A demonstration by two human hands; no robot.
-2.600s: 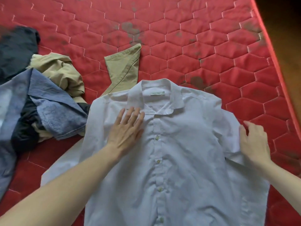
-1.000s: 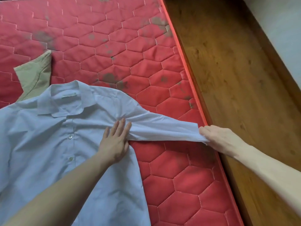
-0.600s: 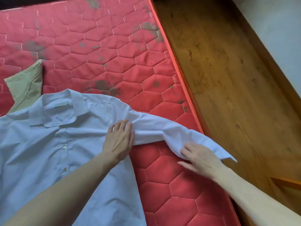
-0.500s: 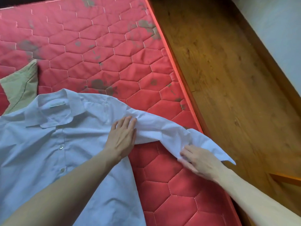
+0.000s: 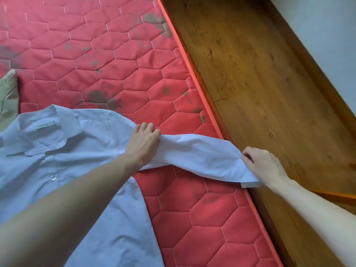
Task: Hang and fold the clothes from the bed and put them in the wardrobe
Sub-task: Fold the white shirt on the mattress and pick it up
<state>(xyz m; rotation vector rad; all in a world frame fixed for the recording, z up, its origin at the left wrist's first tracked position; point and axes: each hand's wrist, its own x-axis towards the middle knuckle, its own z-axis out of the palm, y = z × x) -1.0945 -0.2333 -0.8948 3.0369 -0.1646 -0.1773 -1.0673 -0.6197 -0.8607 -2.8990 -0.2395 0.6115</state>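
Inside the shirt (image 5: 57, 170) collar, a label's (image 5: 45, 125) writing is unreadable.

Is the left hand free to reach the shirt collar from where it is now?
Probably yes. The left hand rests on the shirt at the shoulder, and only flat fabric lies between it and the collar; nothing blocks the way.

Left hand (image 5: 143, 143) pressing flat; right hand (image 5: 264, 163) apparently pinching.

Soft, even daylight; no glare. Faint shadows under forearms. Slight motion blur at left frame edge. Wide-angle bowing along red quilted mattress (image 5: 134, 78) border.
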